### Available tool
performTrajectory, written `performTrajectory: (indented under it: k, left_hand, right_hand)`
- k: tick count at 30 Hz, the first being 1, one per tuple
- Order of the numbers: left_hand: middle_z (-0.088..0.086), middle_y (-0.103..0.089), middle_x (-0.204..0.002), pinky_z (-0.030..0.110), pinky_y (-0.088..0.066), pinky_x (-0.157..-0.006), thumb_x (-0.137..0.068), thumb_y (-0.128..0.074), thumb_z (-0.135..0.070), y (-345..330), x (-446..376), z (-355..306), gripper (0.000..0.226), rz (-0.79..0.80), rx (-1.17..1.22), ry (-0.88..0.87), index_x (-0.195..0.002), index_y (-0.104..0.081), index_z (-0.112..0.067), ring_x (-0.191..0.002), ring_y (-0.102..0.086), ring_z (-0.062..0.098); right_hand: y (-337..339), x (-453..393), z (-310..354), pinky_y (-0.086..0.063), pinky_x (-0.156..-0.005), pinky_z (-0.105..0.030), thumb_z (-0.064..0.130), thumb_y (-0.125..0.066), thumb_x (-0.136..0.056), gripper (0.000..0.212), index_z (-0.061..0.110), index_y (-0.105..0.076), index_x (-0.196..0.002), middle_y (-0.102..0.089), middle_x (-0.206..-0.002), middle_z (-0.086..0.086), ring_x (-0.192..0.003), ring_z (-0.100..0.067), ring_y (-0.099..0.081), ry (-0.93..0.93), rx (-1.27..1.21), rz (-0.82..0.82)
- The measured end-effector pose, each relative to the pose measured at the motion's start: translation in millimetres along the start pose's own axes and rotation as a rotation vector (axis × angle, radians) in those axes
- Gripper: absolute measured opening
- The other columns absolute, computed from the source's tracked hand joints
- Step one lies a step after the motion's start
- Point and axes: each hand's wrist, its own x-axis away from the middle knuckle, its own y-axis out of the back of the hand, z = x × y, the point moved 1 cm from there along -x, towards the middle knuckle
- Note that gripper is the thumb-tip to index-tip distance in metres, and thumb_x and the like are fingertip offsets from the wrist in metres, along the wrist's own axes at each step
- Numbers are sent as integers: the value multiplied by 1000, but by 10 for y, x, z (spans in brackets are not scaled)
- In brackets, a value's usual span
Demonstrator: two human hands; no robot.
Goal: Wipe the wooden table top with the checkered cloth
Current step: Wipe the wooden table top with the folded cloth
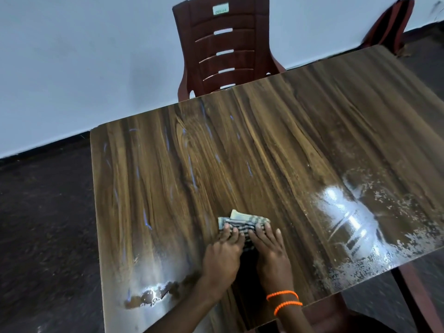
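The head camera looks down on a brown wooden table top (pixel 264 145) with dark grain lines running along it. Everything here is told from that table.

Near the front edge of the table, about in the middle, lies a small folded cloth with black and white checks (pixel 242 224). It lies flat on the wood. A pale folded corner of it sticks out at the far side.

Two bare hands press down on the cloth, side by side and touching each other. The left hand (pixel 222 255) lies on the left part of the cloth. Its fingers are straight and flat, with the tips on the cloth. The right hand (pixel 271 253) lies on the right part of the cloth. Its fingers are straight and flat too, and its little finger reaches just past the cloth onto the wood. Neither hand curls around the cloth; both just push on it from above. The right wrist wears two orange bead bands (pixel 284 300).

On the right side of the table there is a big shiny wet patch (pixel 348 212) with white specks around it. It is well apart from the cloth. Near the front left corner of the table there is a smaller shiny wet spot (pixel 151 296). Thin bluish streaks show on the left half of the wood.

Behind the far edge of the table stands a dark red plastic chair with slots in its back (pixel 223 44). Past the far right corner is part of another dark red chair (pixel 394 22). A pale wall (pixel 84 56) rises behind the table, and a dark floor (pixel 43 224) lies to its left.
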Motion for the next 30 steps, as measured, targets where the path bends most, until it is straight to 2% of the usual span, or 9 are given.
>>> performTrajectory:
  k: [3, 6, 9, 12, 18, 22, 24, 27, 30]
  left_hand:
    - [-4, -73, -109, 25, -55, -78, -83, -44, -23, 52, -334, -198, 35, -55, 26, -85, -104, -72, -23, -111, -65, 17]
    - [-3, -72, -103, 28, -56, -67, -86, -47, -23, 172, -806, -261, 26, -83, 17, -77, -97, -71, -23, -105, -67, 17]
    - [1, -70, -98, 32, -54, -58, -89, -56, -26, 319, -1200, -141, 16, -39, -26, -9, -95, -70, -21, -82, -71, 21]
    - [4, -70, -87, 30, -51, -49, -85, -62, -28, 480, -1360, 118, 11, -36, -88, 105, -88, -71, -22, -60, -67, 21]
    - [6, -59, -124, 40, -53, -69, -99, -36, -26, 543, -1075, 631, 30, 34, -83, 189, -118, -59, -24, -86, -67, 30]
    - [-2, -51, -139, 36, -54, -77, -98, -41, -23, 471, -686, 600, 32, 40, -33, 195, -126, -55, -29, -102, -66, 23]
    - [-2, -55, -136, 34, -55, -76, -95, -47, -19, 428, -649, 459, 31, 31, -56, 168, -122, -61, -25, -108, -65, 20]
    - [9, -64, -126, 31, -56, -64, -87, -56, -22, 398, -829, 236, 25, 94, -59, 118, -109, -68, -18, -84, -72, 20]
    - [5, -74, -93, 24, -51, -46, -66, -80, -28, 444, -1211, 105, 19, 97, -106, 41, -82, -76, -17, -62, -70, 13]
  right_hand:
    - [151, -156, -226, -15, -118, -41, 10, -40, -76, 53, 16, -64, -123, -57, -134, -4, -134, -31, -41, -89, -16, -82]
    - [241, -595, -403, -14, -118, -41, -3, -46, -72, 56, 15, -65, -122, -58, -133, -12, -135, -29, -40, -203, 24, -117]
    - [220, -1116, -423, -18, -117, -45, -8, -50, -72, 55, 14, -66, -119, -60, -131, -14, -134, -30, -42, -217, 52, -133]
    - [90, -1530, -251, -15, -118, -40, -12, -53, -74, 53, 13, -67, -119, -60, -130, -15, -135, -31, -42, -207, 11, -117]
    - [-269, -1555, 233, -19, -117, -46, 4, -42, -77, 50, 13, -66, -121, -61, -130, -11, -136, -34, -40, -49, 4, -32]
    - [-263, -1113, 300, -20, -116, -45, 15, -35, -79, 53, 14, -64, -123, -59, -133, -5, -137, -28, -40, 44, -11, 31]
    - [-197, -940, 184, -20, -116, -45, 15, -37, -80, 52, 16, -64, -125, -58, -134, -3, -137, -25, -39, 56, -5, 42]
    - [-60, -908, -56, -16, -118, -42, 9, -43, -77, 52, 17, -64, -124, -59, -133, -5, -136, -24, -40, 11, -10, -3]
    - [81, -1176, -261, -11, -119, -37, -1, -49, -70, 56, 14, -65, -121, -60, -131, -10, -135, -26, -41, -97, -1, -87]
